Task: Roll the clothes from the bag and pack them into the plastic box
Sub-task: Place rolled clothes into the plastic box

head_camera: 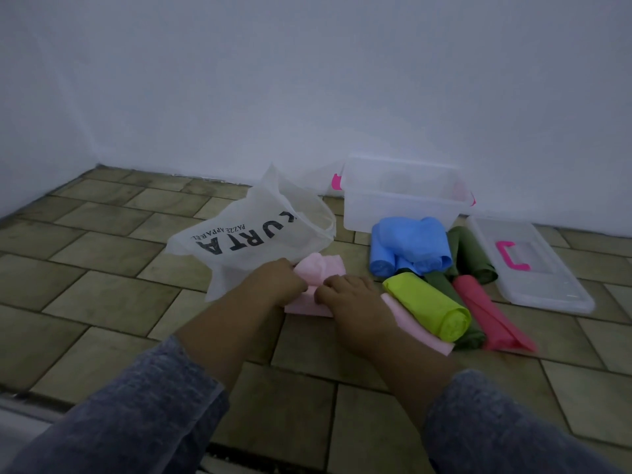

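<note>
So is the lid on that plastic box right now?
No, the lid lies flat on the floor to the right of the plastic box, whose top is open.

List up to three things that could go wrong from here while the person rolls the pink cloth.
1. The pink cloth, held by the left hand and right hand, lies against the bag; the bag's edge might get caught in the roll.
2. The lime roll rests on a dark green roll and could slip off and loosen.
3. The plastic box may not hold every roll lying beside it.
</note>
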